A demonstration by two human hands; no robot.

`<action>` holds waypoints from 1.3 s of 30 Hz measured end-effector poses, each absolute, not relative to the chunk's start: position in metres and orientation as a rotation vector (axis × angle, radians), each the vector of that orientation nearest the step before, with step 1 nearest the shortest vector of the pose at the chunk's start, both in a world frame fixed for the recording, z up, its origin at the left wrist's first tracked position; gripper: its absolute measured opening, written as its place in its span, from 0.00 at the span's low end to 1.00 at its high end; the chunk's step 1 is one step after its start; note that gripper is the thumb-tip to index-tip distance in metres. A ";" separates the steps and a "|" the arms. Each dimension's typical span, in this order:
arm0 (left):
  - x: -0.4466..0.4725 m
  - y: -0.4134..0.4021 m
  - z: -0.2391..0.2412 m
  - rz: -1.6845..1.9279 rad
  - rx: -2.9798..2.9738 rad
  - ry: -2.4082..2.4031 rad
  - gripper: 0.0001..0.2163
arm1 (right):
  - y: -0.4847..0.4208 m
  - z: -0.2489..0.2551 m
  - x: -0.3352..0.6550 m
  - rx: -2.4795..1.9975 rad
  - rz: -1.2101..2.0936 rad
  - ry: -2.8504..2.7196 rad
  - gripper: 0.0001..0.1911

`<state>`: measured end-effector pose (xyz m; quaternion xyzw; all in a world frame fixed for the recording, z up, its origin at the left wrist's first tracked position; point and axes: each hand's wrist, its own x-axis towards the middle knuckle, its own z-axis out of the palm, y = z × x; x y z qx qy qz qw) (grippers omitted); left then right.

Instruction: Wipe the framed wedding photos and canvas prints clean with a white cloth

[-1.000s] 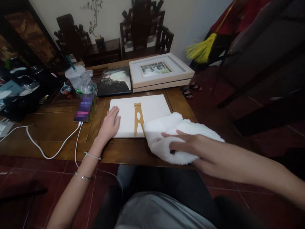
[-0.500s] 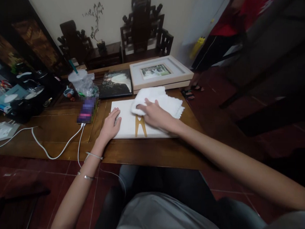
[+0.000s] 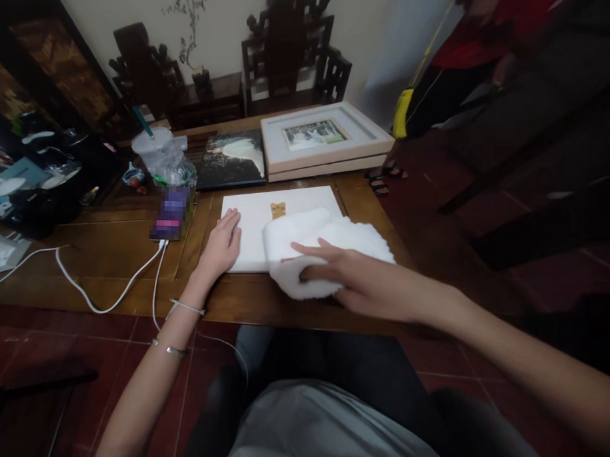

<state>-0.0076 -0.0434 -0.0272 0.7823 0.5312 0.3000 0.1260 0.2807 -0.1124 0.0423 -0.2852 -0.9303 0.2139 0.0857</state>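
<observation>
While my left hand (image 3: 222,244) lies flat, thumb spread, across the left edge of a white board (image 3: 251,225) near the table's (image 3: 118,258) front edge, my right hand (image 3: 350,277) grips a fluffy white towel (image 3: 312,226) over the board's front right corner.

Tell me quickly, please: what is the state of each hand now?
Left hand: open, resting on the left side of the white panel.
Right hand: holding the white cloth.

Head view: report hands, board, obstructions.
Left hand resting on white board, left side. Right hand holding white cloth. Cloth hiding board's lower right corner, overlapping gold piece.
</observation>
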 end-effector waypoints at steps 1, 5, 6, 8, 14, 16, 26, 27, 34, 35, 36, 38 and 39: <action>-0.007 -0.044 -0.027 0.870 2.279 1.550 0.20 | -0.100 0.042 0.280 -0.872 0.640 -2.762 0.32; -0.008 -0.043 -0.029 0.885 2.283 1.544 0.19 | -0.048 0.032 0.268 -0.928 0.536 -2.682 0.33; -0.009 -0.043 -0.029 0.892 2.287 1.540 0.19 | -0.038 0.029 0.263 -0.961 0.496 -2.653 0.32; -0.010 -0.042 -0.031 0.905 2.294 1.535 0.19 | -0.022 0.024 0.249 -1.061 0.418 -2.602 0.32; -0.012 -0.042 -0.029 0.891 2.296 1.533 0.19 | -0.036 0.023 0.216 -1.263 0.242 -2.635 0.31; -0.011 -0.042 -0.028 0.867 2.299 1.538 0.19 | -0.061 0.023 0.215 -1.224 0.211 -2.720 0.32; -0.010 -0.042 -0.031 0.866 2.263 1.536 0.20 | -0.130 0.042 0.243 -0.535 0.495 -2.977 0.28; -0.010 -0.042 -0.031 0.862 2.260 1.537 0.20 | -0.123 0.043 0.246 -0.499 0.529 -2.964 0.28; -0.012 -0.041 -0.032 0.862 2.264 1.527 0.21 | -0.052 0.036 0.238 -0.866 0.430 -2.831 0.31; -0.013 -0.040 -0.032 0.859 2.272 1.524 0.21 | -0.042 0.036 0.233 -0.937 0.396 -2.819 0.32; -0.013 -0.040 -0.032 0.856 2.279 1.521 0.21 | -0.034 0.036 0.227 -0.995 0.359 -2.812 0.32; -0.013 -0.040 -0.032 0.862 2.281 1.519 0.21 | -0.021 0.036 0.215 -1.091 0.276 -2.796 0.33; -0.013 -0.040 -0.032 0.870 2.279 1.519 0.21 | -0.017 0.036 0.210 -1.127 0.235 -2.789 0.32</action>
